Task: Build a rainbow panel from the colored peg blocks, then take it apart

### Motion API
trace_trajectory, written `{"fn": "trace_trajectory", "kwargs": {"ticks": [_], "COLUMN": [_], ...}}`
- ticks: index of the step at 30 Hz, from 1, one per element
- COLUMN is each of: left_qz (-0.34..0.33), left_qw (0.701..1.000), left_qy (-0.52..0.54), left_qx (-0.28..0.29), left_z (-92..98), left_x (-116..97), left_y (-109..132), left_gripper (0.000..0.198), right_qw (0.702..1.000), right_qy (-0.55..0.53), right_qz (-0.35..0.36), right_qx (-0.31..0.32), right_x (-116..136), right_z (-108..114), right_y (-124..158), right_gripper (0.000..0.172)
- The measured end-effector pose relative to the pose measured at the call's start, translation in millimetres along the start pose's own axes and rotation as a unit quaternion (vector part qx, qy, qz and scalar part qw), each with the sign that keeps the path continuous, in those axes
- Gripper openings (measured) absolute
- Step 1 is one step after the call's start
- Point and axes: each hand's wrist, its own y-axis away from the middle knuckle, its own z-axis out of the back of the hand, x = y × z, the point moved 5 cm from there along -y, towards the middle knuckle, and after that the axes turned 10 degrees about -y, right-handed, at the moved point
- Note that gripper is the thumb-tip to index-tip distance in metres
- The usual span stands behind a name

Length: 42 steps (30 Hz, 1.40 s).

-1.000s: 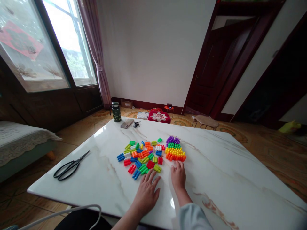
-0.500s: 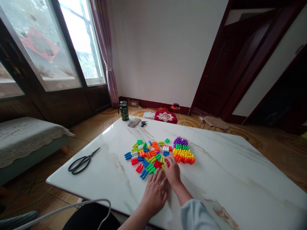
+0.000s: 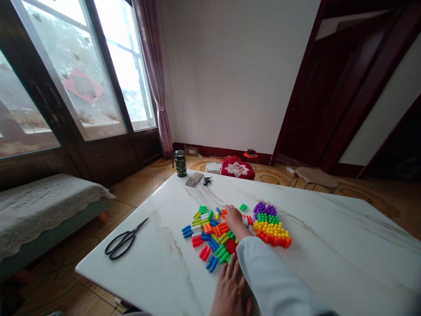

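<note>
A heap of loose coloured plastic pegs (image 3: 210,232) lies on the white marble table (image 3: 329,254). Right of the heap sits a joined block of pegs (image 3: 271,226) in purple, green, yellow and orange rows. My right hand (image 3: 234,218) reaches across over the far part of the heap, its fingers curled down among the orange and white pegs; whether it grips one is hidden. My left hand (image 3: 230,289) lies flat on the table near the front edge, fingers spread, just behind the nearest blue and green pegs and partly under my right sleeve.
Black scissors (image 3: 125,240) lie at the table's left. A camouflage flask (image 3: 180,163), a phone (image 3: 194,179) and keys (image 3: 207,180) sit at the far corner. A bed (image 3: 42,206) stands left, a low stool (image 3: 315,175) and red cushion (image 3: 237,169) beyond.
My right hand moved from beside the joined block leftward and farther out over the loose heap. The left hand stayed flat near the front edge. The camera swung left.
</note>
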Motion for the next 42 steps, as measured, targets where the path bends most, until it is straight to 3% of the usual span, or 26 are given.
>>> {"fn": "trace_trajectory", "kwargs": {"ticks": [8,14,18,21,23,25,28,31,34,37,42], "left_qz": [-0.002,-0.003,0.009,0.021,0.020,0.020,0.017,0.011,0.006,0.002,0.002], "left_qw": [1.000,1.000,1.000,1.000,0.999,0.998,0.997,0.996,0.996,0.996,0.996], "left_qy": [-0.011,0.000,-0.003,-0.013,-0.024,-0.036,-0.054,-0.068,-0.072,-0.072,-0.068], "left_qx": [0.003,0.005,0.004,-0.008,-0.025,-0.038,-0.043,-0.049,-0.055,-0.060,-0.052], "left_z": [-24.4,-6.1,5.5,6.3,6.0,6.3,8.3,11.1,11.9,11.5,11.0], "left_x": [5,2,-1,-2,-3,-4,-5,-6,-6,-6,-6], "left_y": [-1,0,2,4,5,4,4,4,4,4,4], "left_gripper": [0.080,0.080,0.075,0.062,0.059,0.056,0.054,0.053,0.052,0.052,0.053], "right_qw": [0.999,0.999,0.985,0.932,0.907,0.898,0.910,0.948,0.971,0.971,0.955], "right_qy": [0.018,-0.019,-0.148,-0.323,-0.386,-0.416,-0.380,-0.257,-0.131,-0.122,-0.127], "right_qz": [-0.026,0.000,0.006,0.029,0.017,-0.045,-0.145,-0.165,-0.192,-0.201,-0.217], "right_qx": [0.004,-0.026,-0.090,-0.159,-0.167,-0.133,-0.077,-0.087,-0.064,-0.049,-0.158], "right_x": [9,12,0,-23,-45,-73,-115,-143,-155,-158,-179], "right_z": [-9,5,15,22,26,31,46,75,91,95,101], "right_y": [-18,-5,38,90,125,155,188,201,201,196,201], "right_gripper": [0.027,0.016,0.022,0.030,0.040,0.046,0.040,0.030,0.029,0.035,0.035]}}
